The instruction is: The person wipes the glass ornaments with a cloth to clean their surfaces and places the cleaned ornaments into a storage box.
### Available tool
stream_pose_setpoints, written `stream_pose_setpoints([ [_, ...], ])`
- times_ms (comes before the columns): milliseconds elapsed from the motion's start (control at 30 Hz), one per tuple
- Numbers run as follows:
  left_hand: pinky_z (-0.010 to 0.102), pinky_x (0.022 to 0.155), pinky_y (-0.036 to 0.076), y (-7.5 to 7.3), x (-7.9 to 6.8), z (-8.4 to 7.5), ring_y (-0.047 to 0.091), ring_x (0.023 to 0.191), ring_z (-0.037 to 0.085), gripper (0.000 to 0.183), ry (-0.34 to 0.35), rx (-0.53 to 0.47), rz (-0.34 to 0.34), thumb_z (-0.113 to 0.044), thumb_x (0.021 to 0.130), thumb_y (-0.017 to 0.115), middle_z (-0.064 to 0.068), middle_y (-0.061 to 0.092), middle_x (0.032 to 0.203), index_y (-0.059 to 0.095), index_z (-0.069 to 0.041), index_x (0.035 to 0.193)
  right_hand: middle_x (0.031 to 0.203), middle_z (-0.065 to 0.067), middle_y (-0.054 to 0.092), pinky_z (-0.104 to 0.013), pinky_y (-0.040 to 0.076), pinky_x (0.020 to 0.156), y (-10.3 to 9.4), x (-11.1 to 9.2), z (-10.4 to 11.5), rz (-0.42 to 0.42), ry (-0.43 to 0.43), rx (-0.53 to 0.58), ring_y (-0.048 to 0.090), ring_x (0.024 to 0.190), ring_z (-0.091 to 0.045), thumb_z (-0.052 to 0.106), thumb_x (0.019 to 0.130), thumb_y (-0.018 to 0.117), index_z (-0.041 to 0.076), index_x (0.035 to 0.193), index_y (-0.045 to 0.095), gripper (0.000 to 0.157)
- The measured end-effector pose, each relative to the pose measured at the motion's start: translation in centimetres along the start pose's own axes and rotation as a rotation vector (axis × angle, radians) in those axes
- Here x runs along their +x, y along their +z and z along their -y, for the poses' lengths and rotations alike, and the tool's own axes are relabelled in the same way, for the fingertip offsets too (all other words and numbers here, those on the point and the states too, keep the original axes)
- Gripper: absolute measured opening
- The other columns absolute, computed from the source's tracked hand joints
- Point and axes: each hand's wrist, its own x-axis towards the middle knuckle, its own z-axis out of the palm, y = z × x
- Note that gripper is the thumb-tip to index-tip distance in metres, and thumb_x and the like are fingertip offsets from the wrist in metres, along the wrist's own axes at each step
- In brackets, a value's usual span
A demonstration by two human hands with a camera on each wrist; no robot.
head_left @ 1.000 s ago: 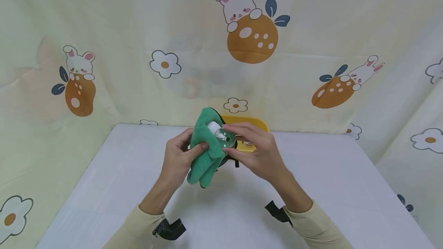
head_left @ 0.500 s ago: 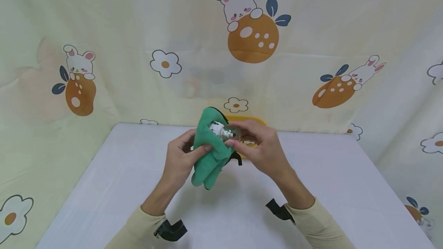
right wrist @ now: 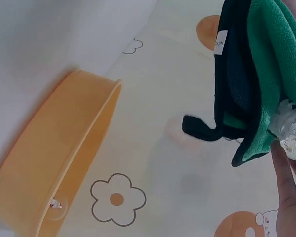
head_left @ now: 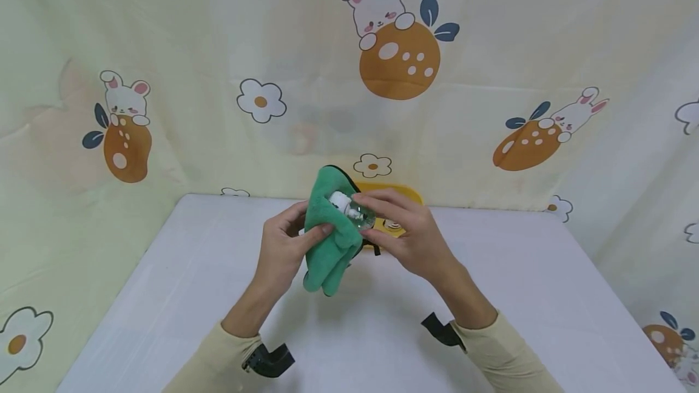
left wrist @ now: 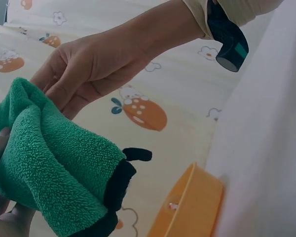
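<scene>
In the head view my left hand (head_left: 281, 247) holds a green towel (head_left: 330, 247) with black edging, thumb on top and fingers behind. The towel wraps the white base of a small snow globe (head_left: 355, 214). My right hand (head_left: 412, 232) pinches the globe's clear dome between thumb and fingers. The dome points right, tilted slightly down. In the right wrist view the globe's clear part (right wrist: 292, 144) sits against the towel (right wrist: 266, 74), cut off by the frame edge. In the left wrist view the towel (left wrist: 54, 168) hides the globe.
Behind the hands, a yellow tub (head_left: 401, 189) stands at the back of the white table (head_left: 491, 296). A small clear ball-shaped thing (right wrist: 56, 205) shows inside it in the right wrist view. A printed curtain (head_left: 306, 47) hangs right behind the table.
The right hand and the globe's dome turned back and forth against the towel. The towel shifted a little to the right. The left hand keeps its hold.
</scene>
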Motion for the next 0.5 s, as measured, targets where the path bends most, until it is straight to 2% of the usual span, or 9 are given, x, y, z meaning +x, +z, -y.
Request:
stream_pose_setpoints([
  [167,0.036,0.087,0.06,-0.04,0.23,0.09,0.066,0.108,0.025,0.037,-0.043,0.002,0.008,-0.015,0.09,0.079,0.007,0.071,0.118,0.07,-0.01,0.125,0.126,-0.01,0.067,-0.022,0.053,0.098,-0.06,0.0,-0.45,0.027,-0.078,-0.023,0.063,0.118,-0.026,-0.009,0.075,0.083,0.005,0.123,0.071,0.052],
  [333,0.036,0.087,0.06,-0.13,0.28,0.1,0.064,0.108,0.025,0.037,-0.066,0.015,0.018,-0.016,0.09,0.079,0.005,0.071,0.119,0.07,-0.012,0.126,0.124,-0.012,0.067,-0.022,0.054,0.097,-0.12,0.11,-0.59,0.034,-0.156,-0.039,0.063,0.118,-0.028,-0.013,0.072,0.083,0.006,0.117,0.073,0.05],
  [500,0.036,0.086,0.06,-0.11,0.22,0.16,0.064,0.108,0.024,0.035,-0.042,0.003,0.037,-0.015,0.091,0.078,0.005,0.071,0.117,0.071,-0.012,0.125,0.124,-0.011,0.068,-0.022,0.055,0.096,-0.07,-0.05,-0.57,0.016,-0.126,-0.042,0.065,0.117,-0.025,-0.009,0.071,0.087,0.005,0.12,0.072,0.053],
])
